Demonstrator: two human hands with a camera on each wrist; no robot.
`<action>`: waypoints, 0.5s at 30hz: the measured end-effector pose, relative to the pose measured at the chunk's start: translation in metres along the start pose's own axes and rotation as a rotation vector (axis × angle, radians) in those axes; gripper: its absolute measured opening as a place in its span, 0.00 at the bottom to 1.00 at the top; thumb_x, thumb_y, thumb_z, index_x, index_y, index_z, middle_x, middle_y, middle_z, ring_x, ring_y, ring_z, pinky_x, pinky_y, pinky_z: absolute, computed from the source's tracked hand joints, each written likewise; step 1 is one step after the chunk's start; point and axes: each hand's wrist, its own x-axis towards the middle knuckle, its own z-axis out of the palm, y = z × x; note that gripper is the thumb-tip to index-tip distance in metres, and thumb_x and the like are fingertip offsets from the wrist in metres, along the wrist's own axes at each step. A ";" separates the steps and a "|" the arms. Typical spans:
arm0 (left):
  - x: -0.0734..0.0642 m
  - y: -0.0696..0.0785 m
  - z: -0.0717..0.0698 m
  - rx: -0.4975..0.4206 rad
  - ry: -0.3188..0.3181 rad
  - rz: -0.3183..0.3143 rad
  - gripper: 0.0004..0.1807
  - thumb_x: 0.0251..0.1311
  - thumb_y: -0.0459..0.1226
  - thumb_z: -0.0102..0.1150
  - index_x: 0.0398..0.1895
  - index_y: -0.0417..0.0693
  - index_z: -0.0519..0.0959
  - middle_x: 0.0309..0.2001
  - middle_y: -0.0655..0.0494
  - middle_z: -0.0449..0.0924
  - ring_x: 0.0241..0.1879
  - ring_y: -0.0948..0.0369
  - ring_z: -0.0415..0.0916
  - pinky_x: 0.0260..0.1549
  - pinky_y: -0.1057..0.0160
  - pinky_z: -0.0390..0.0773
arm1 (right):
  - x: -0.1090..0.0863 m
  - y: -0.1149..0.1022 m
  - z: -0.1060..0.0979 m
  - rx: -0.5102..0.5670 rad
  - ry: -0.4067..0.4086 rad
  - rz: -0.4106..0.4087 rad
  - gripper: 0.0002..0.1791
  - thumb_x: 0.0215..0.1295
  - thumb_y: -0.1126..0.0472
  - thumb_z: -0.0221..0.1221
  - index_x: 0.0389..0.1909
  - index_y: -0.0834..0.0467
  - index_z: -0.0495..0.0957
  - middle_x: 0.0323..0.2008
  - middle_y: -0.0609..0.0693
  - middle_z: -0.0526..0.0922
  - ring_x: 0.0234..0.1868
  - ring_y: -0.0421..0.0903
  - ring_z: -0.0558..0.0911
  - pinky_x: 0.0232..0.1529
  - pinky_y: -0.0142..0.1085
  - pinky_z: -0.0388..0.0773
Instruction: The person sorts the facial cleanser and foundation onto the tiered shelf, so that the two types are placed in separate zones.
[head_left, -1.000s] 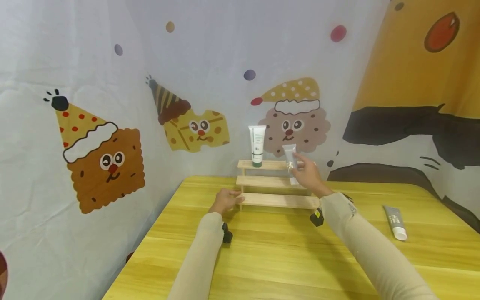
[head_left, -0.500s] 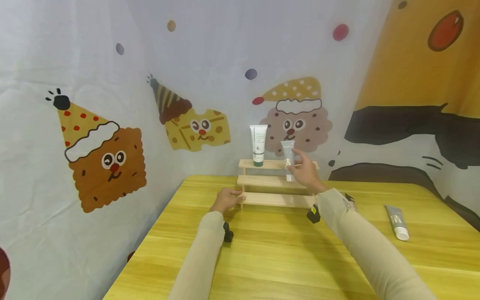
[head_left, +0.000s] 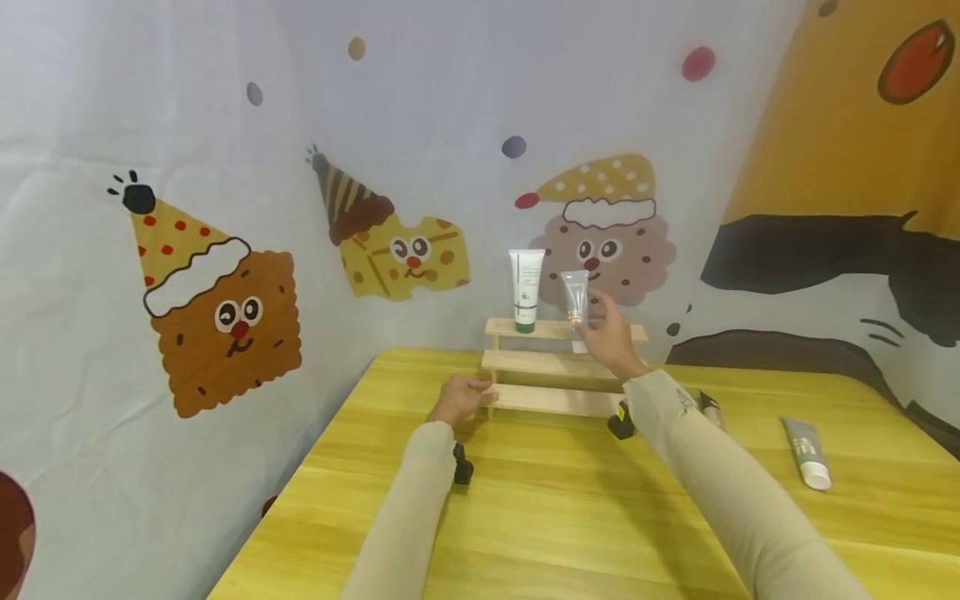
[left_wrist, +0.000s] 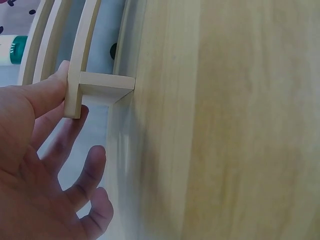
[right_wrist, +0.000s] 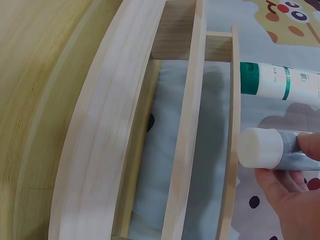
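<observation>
My left hand [head_left: 459,400] pinches the left end of the lowest step of a three-tier wooden shelf [head_left: 555,402]; in the left wrist view the thumb lies on top of the board [left_wrist: 75,95] and fingers are beneath. A grey tube with a white cap [head_left: 576,300] is held upright, cap down, between the thumb and fingers of my right hand [head_left: 611,337]. In the right wrist view its cap [right_wrist: 260,148] is right at the edge of the top step. To its left, a white tube with a green cap [head_left: 527,287] stands on the top step.
On the table [head_left: 525,517], a grey tube with a white cap [head_left: 807,452] lies at the right. Another tube [head_left: 710,408] lies partly hidden behind my right sleeve. A cartoon-printed cloth [head_left: 420,108] hangs behind the shelf.
My right hand has raised the grey tube from in front of the middle step up to the top step. My left hand keeps its grip on the shelf. The view has shifted slightly.
</observation>
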 end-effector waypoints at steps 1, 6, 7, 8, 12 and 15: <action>0.001 0.001 0.001 -0.001 0.000 -0.001 0.19 0.64 0.43 0.66 0.55 0.44 0.83 0.59 0.46 0.79 0.63 0.46 0.72 0.53 0.53 0.74 | 0.001 0.000 0.000 0.010 0.001 0.004 0.39 0.65 0.72 0.60 0.75 0.57 0.57 0.57 0.70 0.74 0.56 0.65 0.78 0.51 0.53 0.80; 0.000 0.002 -0.001 -0.009 -0.018 -0.003 0.20 0.65 0.44 0.65 0.57 0.45 0.82 0.61 0.45 0.77 0.66 0.44 0.67 0.61 0.47 0.71 | 0.004 -0.002 0.006 0.060 0.002 0.052 0.40 0.65 0.71 0.60 0.75 0.55 0.55 0.59 0.67 0.71 0.56 0.63 0.77 0.49 0.52 0.81; 0.000 0.002 -0.002 -0.012 -0.019 -0.006 0.20 0.65 0.43 0.65 0.57 0.44 0.82 0.61 0.45 0.77 0.67 0.44 0.67 0.61 0.46 0.70 | 0.005 -0.002 0.008 0.068 -0.004 0.057 0.40 0.65 0.71 0.60 0.75 0.55 0.55 0.59 0.67 0.70 0.56 0.63 0.77 0.49 0.52 0.81; -0.001 0.001 -0.002 -0.013 -0.018 -0.006 0.21 0.65 0.43 0.65 0.57 0.44 0.82 0.61 0.46 0.78 0.67 0.44 0.66 0.62 0.45 0.70 | 0.006 -0.002 0.010 0.073 -0.010 0.061 0.40 0.65 0.70 0.61 0.75 0.55 0.54 0.60 0.67 0.70 0.56 0.63 0.77 0.49 0.52 0.81; 0.000 -0.003 -0.004 -0.010 -0.011 -0.011 0.20 0.64 0.43 0.65 0.57 0.44 0.82 0.61 0.46 0.78 0.67 0.43 0.66 0.61 0.45 0.70 | 0.010 -0.001 0.017 0.071 -0.013 0.054 0.41 0.65 0.69 0.61 0.75 0.57 0.53 0.61 0.68 0.69 0.58 0.63 0.76 0.51 0.52 0.80; 0.003 -0.003 0.000 -0.013 -0.012 -0.012 0.20 0.64 0.44 0.66 0.56 0.46 0.83 0.61 0.45 0.78 0.66 0.44 0.68 0.60 0.47 0.72 | 0.013 0.002 0.018 0.070 0.010 0.051 0.40 0.65 0.70 0.61 0.75 0.59 0.53 0.61 0.68 0.70 0.58 0.64 0.76 0.52 0.52 0.80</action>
